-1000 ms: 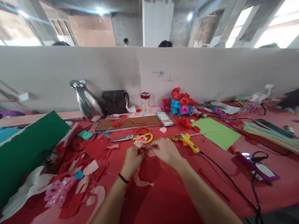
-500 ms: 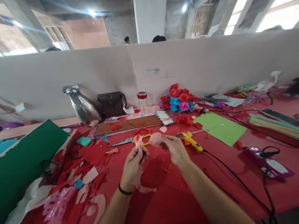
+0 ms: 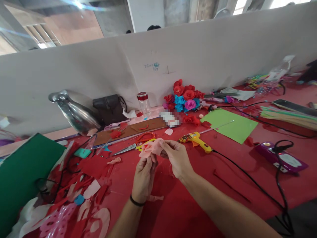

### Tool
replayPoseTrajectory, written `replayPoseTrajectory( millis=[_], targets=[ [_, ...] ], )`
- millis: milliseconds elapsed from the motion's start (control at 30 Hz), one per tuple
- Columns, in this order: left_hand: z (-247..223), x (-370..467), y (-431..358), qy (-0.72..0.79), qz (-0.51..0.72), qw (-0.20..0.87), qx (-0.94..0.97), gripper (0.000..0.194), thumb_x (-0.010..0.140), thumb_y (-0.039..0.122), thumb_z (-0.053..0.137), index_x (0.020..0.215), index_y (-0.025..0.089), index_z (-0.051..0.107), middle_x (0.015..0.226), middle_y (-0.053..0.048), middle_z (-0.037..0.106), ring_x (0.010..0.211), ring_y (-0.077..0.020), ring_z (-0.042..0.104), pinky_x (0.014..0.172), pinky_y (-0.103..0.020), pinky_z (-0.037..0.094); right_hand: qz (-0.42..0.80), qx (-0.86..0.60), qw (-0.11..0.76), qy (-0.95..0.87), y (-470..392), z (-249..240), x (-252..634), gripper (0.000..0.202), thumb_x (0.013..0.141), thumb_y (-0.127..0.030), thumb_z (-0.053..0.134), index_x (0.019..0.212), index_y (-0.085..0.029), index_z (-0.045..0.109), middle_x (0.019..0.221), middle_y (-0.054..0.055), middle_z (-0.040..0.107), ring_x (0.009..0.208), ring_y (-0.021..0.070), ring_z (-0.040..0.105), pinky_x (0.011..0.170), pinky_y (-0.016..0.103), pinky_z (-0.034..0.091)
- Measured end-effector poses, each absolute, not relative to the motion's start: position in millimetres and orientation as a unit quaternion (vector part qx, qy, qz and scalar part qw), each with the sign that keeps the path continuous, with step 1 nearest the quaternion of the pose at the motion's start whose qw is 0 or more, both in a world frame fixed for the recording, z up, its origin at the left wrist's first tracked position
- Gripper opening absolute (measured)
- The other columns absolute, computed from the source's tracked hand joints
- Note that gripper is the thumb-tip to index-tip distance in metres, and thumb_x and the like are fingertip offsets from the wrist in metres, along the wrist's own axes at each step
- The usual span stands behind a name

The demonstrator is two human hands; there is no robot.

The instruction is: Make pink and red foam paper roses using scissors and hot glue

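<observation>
Low at its base, my left hand (image 3: 145, 175) pinches a pink paper flower (image 3: 146, 149) with a red centre. My right hand (image 3: 177, 157) has thumb and fingers closed on a pale pink paper petal (image 3: 158, 145), which lies against the flower's right side. Whether the petal is stuck to the flower I cannot tell. Just behind the flower are scissors (image 3: 126, 149) with yellow and red handles, partly covered by it. A yellow glue gun (image 3: 198, 140) lies on the red table to the right of my right hand.
Red and pink paper scraps (image 3: 95, 165) cover the left side beside a green board (image 3: 27, 178). A steel flask (image 3: 74, 112), a glass jar (image 3: 144, 102) and paper roses (image 3: 188, 96) stand along the partition. A black cord (image 3: 244, 175) runs from the glue gun to a purple power strip (image 3: 279, 158).
My right hand has brought the petal left against the flower; before, a small gap lay between them. The view has tilted down and shifted right.
</observation>
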State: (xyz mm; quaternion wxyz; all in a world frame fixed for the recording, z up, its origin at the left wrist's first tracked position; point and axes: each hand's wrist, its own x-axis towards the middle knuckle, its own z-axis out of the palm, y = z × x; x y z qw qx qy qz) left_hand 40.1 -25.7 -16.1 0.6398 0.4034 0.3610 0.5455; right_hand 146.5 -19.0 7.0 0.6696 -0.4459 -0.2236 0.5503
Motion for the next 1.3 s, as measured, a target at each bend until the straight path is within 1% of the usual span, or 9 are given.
replayPoseTrajectory(
  millis=[167, 333, 500, 633, 733, 867, 967, 1100, 1300],
  targets=[
    [-20.0, 40.1, -24.6, 0.379, 0.551, 0.637, 0.383, 0.032, 0.066, 0.044, 0.070, 0.061, 0.017, 0.054, 0.064, 0.003, 0.048, 0.064, -0.0085, 0.043, 0.066, -0.022, 0.041, 0.530, -0.450, 0.670, -0.260, -23.5, 8.8, 143.1, 0.029, 0.064, -0.044, 0.070, 0.071, -0.016, 0.067, 0.061, 0.000, 0.063, 0.057, 0.0119, 0.057, 0.059, 0.026, 0.049],
    [-25.7, 39.1, -20.8, 0.387, 0.554, 0.644, 0.358, 0.033, 0.058, 0.044, 0.076, 0.062, 0.016, 0.058, 0.065, 0.003, 0.053, 0.065, -0.0078, 0.047, 0.068, -0.020, 0.043, 0.515, -0.458, 0.663, -0.293, -27.3, 10.0, 140.6, 0.029, 0.068, -0.044, 0.067, 0.075, -0.016, 0.067, 0.063, 0.000, 0.065, 0.059, 0.0129, 0.058, 0.060, 0.026, 0.049],
    [-27.1, 40.2, -19.6, 0.393, 0.558, 0.641, 0.352, 0.034, 0.055, 0.043, 0.078, 0.069, 0.017, 0.063, 0.068, 0.002, 0.058, 0.068, -0.0089, 0.051, 0.072, -0.023, 0.044, 0.499, -0.452, 0.662, -0.329, -30.2, 10.1, 139.0, 0.027, 0.074, -0.043, 0.063, 0.075, -0.016, 0.066, 0.060, 0.000, 0.063, 0.059, 0.0136, 0.058, 0.060, 0.026, 0.047],
    [-26.8, 40.1, -19.8, 0.403, 0.555, 0.614, 0.390, 0.033, 0.061, 0.046, 0.073, 0.073, 0.017, 0.063, 0.071, 0.000, 0.059, 0.067, -0.0107, 0.051, 0.071, -0.025, 0.044, 0.498, -0.444, 0.663, -0.340, -33.7, 12.8, 138.4, 0.022, 0.076, -0.039, 0.061, 0.078, -0.018, 0.065, 0.064, 0.001, 0.064, 0.060, 0.0139, 0.058, 0.060, 0.026, 0.047],
    [-28.8, 37.6, -19.2, 0.414, 0.548, 0.575, 0.445, 0.030, 0.069, 0.046, 0.066, 0.076, 0.018, 0.063, 0.070, 0.000, 0.058, 0.067, -0.0119, 0.051, 0.068, -0.025, 0.043, 0.500, -0.426, 0.663, -0.359, -38.2, 16.4, 138.3, 0.015, 0.076, -0.029, 0.056, 0.082, -0.018, 0.065, 0.069, 0.001, 0.066, 0.062, 0.0139, 0.059, 0.060, 0.025, 0.047],
    [-33.0, 33.0, -17.0, 0.443, 0.535, 0.515, 0.502, 0.034, 0.073, 0.047, 0.061, 0.087, 0.017, 0.064, 0.080, -0.004, 0.064, 0.080, -0.0179, 0.056, 0.073, -0.027, 0.044, 0.514, -0.396, 0.666, -0.368, -41.9, 17.1, 137.5, 0.018, 0.072, -0.019, 0.050, 0.082, -0.018, 0.065, 0.070, 0.001, 0.067, 0.064, 0.0137, 0.060, 0.061, 0.025, 0.048],
    [-34.8, 31.0, -15.9, 0.444, 0.538, 0.501, 0.512, 0.036, 0.073, 0.047, 0.061, 0.094, 0.018, 0.064, 0.091, -0.007, 0.066, 0.092, -0.0222, 0.057, 0.079, -0.031, 0.044, 0.526, -0.383, 0.671, -0.356, -40.3, 14.6, 136.4, 0.015, 0.069, -0.016, 0.055, 0.080, -0.019, 0.063, 0.070, 0.000, 0.068, 0.066, 0.0134, 0.061, 0.062, 0.024, 0.048],
    [-34.2, 30.2, -17.2, 0.443, 0.549, 0.492, 0.511, 0.036, 0.073, 0.044, 0.063, 0.098, 0.019, 0.065, 0.099, -0.008, 0.067, 0.103, -0.0249, 0.056, 0.088, -0.034, 0.042, 0.540, -0.379, 0.665, -0.351, -37.4, 13.3, 135.6, 0.012, 0.067, -0.016, 0.064, 0.078, -0.020, 0.063, 0.070, 0.000, 0.068, 0.067, 0.0130, 0.062, 0.061, 0.022, 0.047],
    [-30.3, 30.9, -20.3, 0.438, 0.558, 0.496, 0.499, 0.039, 0.072, 0.043, 0.064, 0.103, 0.019, 0.066, 0.110, -0.010, 0.066, 0.110, -0.0259, 0.054, 0.095, -0.037, 0.038, 0.531, -0.384, 0.654, -0.379, -36.9, 12.1, 136.5, 0.018, 0.065, -0.024, 0.072, 0.081, -0.020, 0.065, 0.077, 0.002, 0.070, 0.074, 0.0168, 0.064, 0.068, 0.028, 0.051]
  ],
)
